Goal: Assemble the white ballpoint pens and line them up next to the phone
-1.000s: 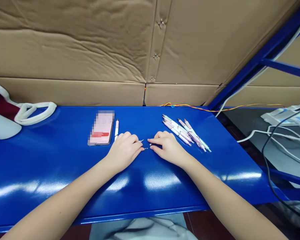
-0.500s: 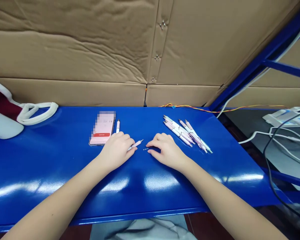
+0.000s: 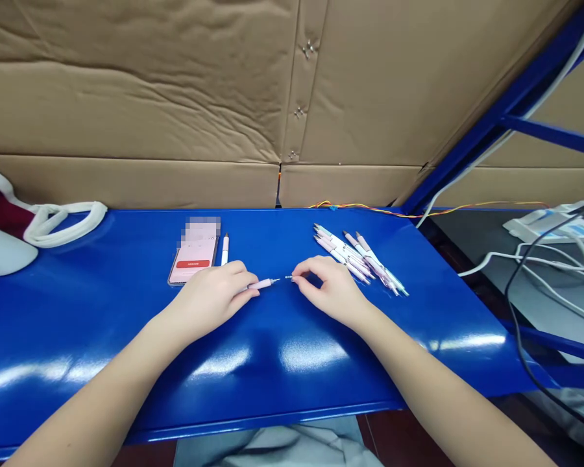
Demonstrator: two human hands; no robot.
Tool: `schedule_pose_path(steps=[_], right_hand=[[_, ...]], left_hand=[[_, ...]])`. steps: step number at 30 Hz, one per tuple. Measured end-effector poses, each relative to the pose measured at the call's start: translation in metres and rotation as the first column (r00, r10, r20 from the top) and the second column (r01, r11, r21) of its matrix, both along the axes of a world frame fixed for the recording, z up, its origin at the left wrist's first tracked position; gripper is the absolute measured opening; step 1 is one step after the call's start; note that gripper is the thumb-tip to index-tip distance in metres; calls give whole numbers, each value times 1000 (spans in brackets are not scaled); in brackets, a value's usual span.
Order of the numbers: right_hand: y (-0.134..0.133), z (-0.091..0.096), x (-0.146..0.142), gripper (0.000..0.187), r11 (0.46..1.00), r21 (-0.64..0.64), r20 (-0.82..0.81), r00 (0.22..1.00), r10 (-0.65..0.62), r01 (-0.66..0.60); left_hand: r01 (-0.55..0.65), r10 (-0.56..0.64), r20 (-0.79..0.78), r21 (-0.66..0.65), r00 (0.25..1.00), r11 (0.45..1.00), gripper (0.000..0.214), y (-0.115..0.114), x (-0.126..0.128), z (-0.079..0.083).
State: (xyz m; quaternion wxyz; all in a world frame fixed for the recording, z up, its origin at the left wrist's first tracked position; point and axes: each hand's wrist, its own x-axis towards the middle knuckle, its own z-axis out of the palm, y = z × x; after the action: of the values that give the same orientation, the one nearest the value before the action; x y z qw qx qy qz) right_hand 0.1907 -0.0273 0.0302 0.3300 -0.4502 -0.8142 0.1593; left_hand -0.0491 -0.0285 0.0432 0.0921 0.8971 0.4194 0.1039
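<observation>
My left hand [image 3: 217, 293] is closed around a pink pen barrel [image 3: 261, 284] whose thin refill tip points right. Facing it, my right hand [image 3: 327, 280] pinches a tiny metal spring [image 3: 288, 277] between thumb and forefinger. A small gap separates the spring from the refill tip. Just beyond my left hand lies a white and pink pen part [image 3: 225, 250], its near end close to my knuckles. Several pink and white pens [image 3: 343, 251] lie in a loose pile past my right hand.
A phone [image 3: 194, 250] with a lit pink screen lies left of the pen part. The blue tabletop [image 3: 267, 363] is glossy. At far left are a pale cylindrical object [image 3: 4, 250] and a white loop [image 3: 68, 224]. White cables [image 3: 530, 259] run at right, beside a blue frame.
My right hand has picked the spring up off the tabletop and holds it level with the refill tip. The pen in my left hand has turned more nearly horizontal.
</observation>
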Motion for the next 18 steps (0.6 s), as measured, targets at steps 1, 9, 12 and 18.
schedule_pose_path(steps=[1,9,12,18], right_hand=[[-1,0,-1,11,1000,-4,-8,1000,12,-12],[-1,-4,-3,12,999,9,-9,999,48,-48],[-1,-4,-3,12,999,4,-5,999,54,-54],[-1,-5,-4,11,998,-1,-4,998,58,-58]], left_hand=[[2,-2,4,3,1000,1000,27,0,0,0],[29,-29,51,6,998,1000,29,0,2,-2],[26,-26,47,0,999,1000,28,0,2,-3],[26,-26,32,1,999,1000,28,0,2,-3]])
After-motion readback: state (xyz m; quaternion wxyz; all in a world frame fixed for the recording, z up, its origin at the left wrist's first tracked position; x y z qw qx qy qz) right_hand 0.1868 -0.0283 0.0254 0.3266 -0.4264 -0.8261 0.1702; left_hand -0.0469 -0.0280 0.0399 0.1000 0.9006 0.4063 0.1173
